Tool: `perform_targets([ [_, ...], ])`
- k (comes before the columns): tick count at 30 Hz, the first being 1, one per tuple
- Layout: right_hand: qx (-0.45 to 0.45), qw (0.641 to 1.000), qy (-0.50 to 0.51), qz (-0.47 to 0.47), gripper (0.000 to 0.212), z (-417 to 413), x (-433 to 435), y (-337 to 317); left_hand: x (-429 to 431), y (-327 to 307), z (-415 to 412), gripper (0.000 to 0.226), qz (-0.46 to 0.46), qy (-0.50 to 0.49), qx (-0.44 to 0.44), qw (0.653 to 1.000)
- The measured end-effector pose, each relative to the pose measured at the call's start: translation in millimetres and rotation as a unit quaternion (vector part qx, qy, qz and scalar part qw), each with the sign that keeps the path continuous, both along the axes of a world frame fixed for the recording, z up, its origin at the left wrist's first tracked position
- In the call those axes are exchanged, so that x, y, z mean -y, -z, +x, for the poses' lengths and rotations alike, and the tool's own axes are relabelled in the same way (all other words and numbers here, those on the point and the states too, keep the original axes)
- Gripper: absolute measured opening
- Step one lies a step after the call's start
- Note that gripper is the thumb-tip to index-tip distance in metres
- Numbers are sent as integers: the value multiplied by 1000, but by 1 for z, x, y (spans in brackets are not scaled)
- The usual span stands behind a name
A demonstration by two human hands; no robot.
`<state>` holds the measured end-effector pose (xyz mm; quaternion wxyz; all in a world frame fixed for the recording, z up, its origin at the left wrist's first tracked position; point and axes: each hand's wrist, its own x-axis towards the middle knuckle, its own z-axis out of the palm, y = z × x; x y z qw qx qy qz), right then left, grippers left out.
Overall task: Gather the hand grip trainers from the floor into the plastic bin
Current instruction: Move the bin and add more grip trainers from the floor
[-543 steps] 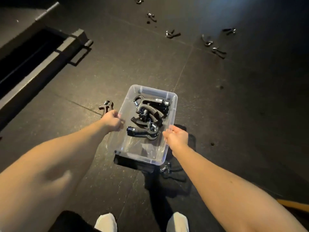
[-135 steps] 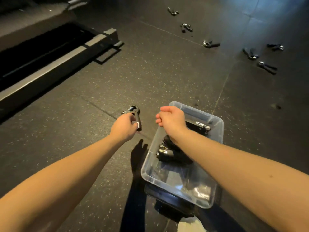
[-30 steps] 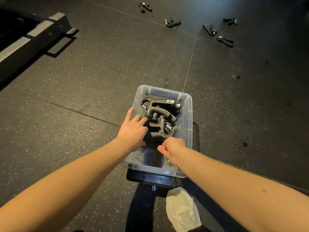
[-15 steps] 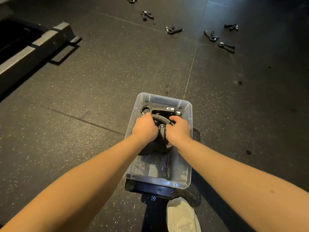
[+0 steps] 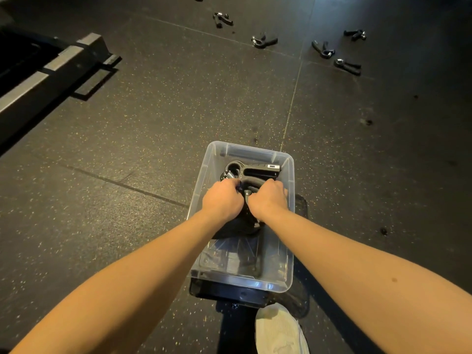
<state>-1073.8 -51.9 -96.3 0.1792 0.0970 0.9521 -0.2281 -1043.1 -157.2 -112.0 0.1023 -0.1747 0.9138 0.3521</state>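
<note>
A clear plastic bin [image 5: 290, 254] stands on the dark rubber floor just ahead of me. Black grip trainers [image 5: 255, 171] with metal springs are piled in its far half. My left hand [image 5: 221, 201] and my right hand [image 5: 269, 200] are side by side inside the bin, fingers curled down onto the pile; the fingertips are hidden among the trainers. Several more grip trainers lie far off on the floor, among them one [image 5: 263, 42] at top centre, one [image 5: 323, 50] to its right and one [image 5: 347, 66] further right.
A dark machine frame with pale grey rails [image 5: 58, 58] runs along the left. My white shoe [image 5: 279, 330] is just behind the bin. A dark flat object [image 5: 229, 295] sticks out from under the bin's near end.
Over the last second both hands went from the bin's near half up onto the pile of trainers and closed on it. The bin has stayed put.
</note>
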Motion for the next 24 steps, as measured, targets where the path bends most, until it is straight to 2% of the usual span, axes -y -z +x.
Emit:
perform_targets([
  [3,12,1000,-1,-8,50,-5,0,-1,-1,-3,-3,43,-20,7,8,1000],
  [8,74,992,32,-98,44,-11,-4,-1,8,-3,-12,43,30,-26,44,998],
  [11,100,980,74,-158,28,-11,1,-4,14,-1,-16,48,67,-39,50,996],
  [13,95,977,89,-171,15,-14,3,-4,16,-2,-15,47,73,-45,48,995],
  [15,79,978,91,-172,10,-16,4,-3,17,-1,-13,47,69,-40,48,996],
  [20,63,986,51,-143,18,-19,-7,6,19,-2,-9,53,76,-31,55,995],
  [24,60,986,37,-152,52,-12,-11,3,18,-9,-5,40,47,7,64,997],
])
